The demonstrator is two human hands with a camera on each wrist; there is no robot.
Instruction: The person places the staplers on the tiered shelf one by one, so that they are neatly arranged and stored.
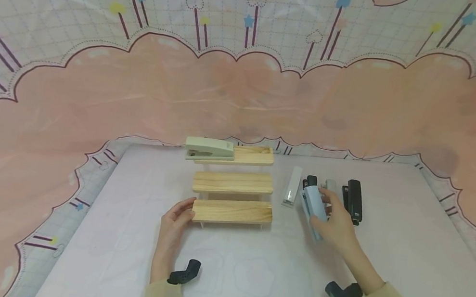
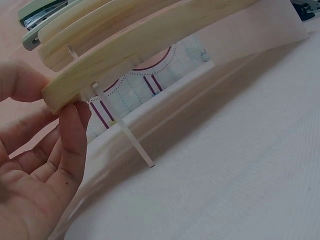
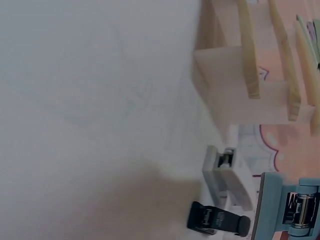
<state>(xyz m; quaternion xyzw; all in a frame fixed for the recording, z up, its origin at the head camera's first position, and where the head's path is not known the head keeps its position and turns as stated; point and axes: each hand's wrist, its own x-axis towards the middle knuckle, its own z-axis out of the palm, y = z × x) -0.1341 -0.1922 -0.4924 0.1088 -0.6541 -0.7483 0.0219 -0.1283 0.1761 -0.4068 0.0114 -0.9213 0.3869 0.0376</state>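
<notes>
A three-tier rack of wooden boards on clear supports (image 1: 231, 211) stands at mid-table. My left hand (image 1: 175, 224) pinches the left end of its lowest board (image 2: 125, 42), thumb and fingers on opposite faces in the left wrist view. On the top tier, toward the left, lies a pale green stapler (image 1: 210, 148). To the right of the rack, my right hand (image 1: 336, 229) grips a light blue stapler (image 1: 314, 204), tilted above the table. That stapler's end (image 3: 302, 210) shows at the right wrist view's lower right corner, where the hand is mostly out of frame.
Around the right hand lie a white stapler (image 1: 292, 185), a small black stapler (image 1: 312, 180), a greyish stapler (image 1: 330, 185) partly hidden by the fingers, and a larger black stapler (image 1: 354, 200). A patterned cloth (image 1: 243, 100) hangs behind the white table (image 1: 250, 275).
</notes>
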